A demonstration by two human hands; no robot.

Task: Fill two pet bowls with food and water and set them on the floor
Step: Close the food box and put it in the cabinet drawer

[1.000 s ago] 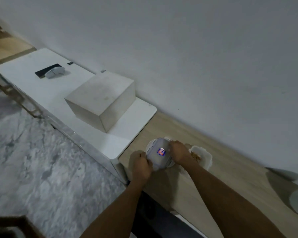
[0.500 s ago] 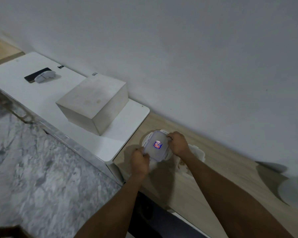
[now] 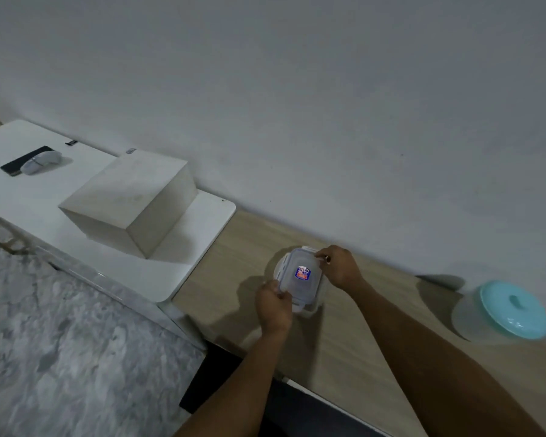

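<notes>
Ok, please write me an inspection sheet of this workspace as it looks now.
Surface: light wooden counter against a grey wall; white tabletop adjoins it.
Job's things: clear plastic container with a snap lid and a red-blue sticker, over a white bowl.
Clutter: pale square box; white computer mouse on a black pad; translucent tub with a turquoise lid.
Grippers: left hand and right hand both grip the container's lid edges.
Cables: nothing seen.
Surroundings: grey marble floor.
</notes>
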